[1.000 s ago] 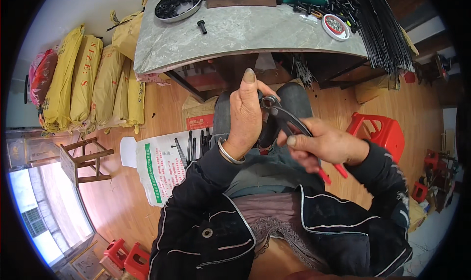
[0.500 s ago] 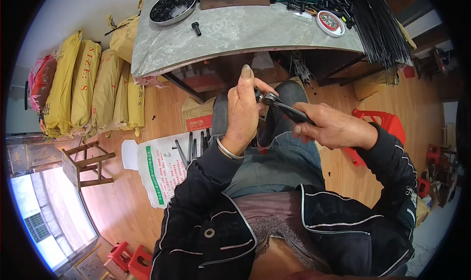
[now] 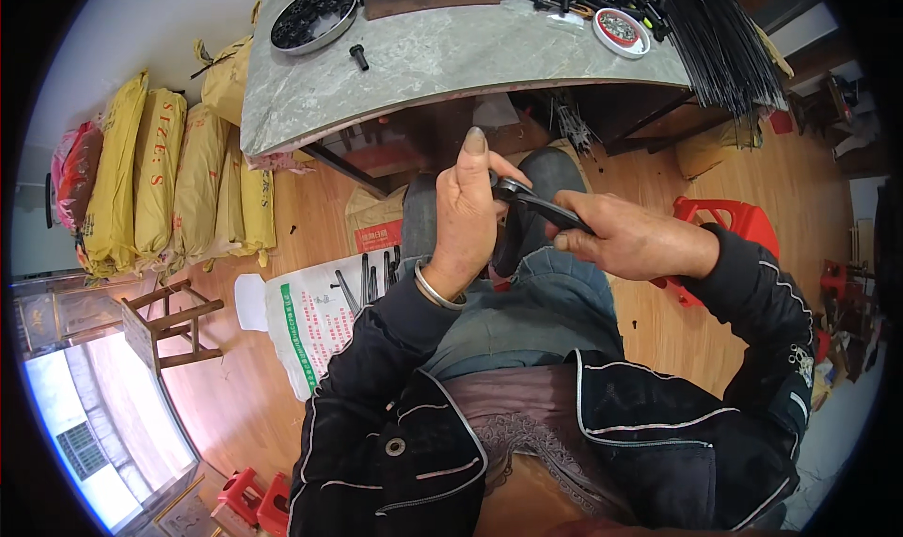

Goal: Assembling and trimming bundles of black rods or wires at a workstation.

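Note:
Over my lap, my right hand (image 3: pixel 630 241) is closed round the handle of a black wrench-like tool (image 3: pixel 544 208) with a rounded head. Beside that head, my left hand (image 3: pixel 467 208) points its thumb up, with one finger reaching behind the tool's head. The other left fingers are curled behind the palm, so whatever they hold is hidden. A dark strip shows below the tool, between my knees, too unclear to name.
On the grey table (image 3: pixel 451 53) ahead lie a black bolt-like part (image 3: pixel 358 57), a round tray (image 3: pixel 329 42) of black parts, a small dish (image 3: pixel 640 50) and thin black rods (image 3: pixel 720 57). Yellow sacks (image 3: pixel 160 170), a wooden stool (image 3: pixel 174 323) and a red stool (image 3: pixel 752 219) stand around.
The right hand and the black tool have shifted slightly left, the tool's head closer to the left hand. The view has tilted a little; the left hand keeps its pose.

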The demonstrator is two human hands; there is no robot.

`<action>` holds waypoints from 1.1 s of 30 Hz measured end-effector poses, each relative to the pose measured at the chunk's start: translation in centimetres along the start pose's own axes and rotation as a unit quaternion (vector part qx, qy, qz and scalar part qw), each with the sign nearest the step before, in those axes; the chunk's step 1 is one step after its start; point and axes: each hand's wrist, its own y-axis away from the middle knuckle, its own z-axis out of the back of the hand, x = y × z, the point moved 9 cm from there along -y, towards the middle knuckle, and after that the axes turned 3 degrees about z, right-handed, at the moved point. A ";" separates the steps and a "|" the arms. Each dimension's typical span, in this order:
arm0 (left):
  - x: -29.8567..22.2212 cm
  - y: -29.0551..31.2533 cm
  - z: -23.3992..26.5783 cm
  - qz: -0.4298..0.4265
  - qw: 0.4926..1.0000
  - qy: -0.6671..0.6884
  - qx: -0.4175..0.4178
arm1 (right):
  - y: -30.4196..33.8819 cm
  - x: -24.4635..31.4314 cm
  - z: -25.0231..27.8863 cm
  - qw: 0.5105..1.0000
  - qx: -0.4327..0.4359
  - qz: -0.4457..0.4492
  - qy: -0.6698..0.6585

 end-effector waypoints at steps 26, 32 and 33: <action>14.2 -0.9 34.3 0.001 0.827 -0.427 -0.366 | -14.8 -3.8 13.0 0.761 -0.431 0.143 0.463; 30.4 -0.1 39.3 0.013 0.750 -0.642 -0.158 | -15.3 -3.2 12.4 0.768 -0.451 0.167 0.424; 30.1 5.2 48.4 -0.010 0.776 -0.550 -0.308 | -17.5 -0.8 11.3 0.762 -0.476 0.237 0.370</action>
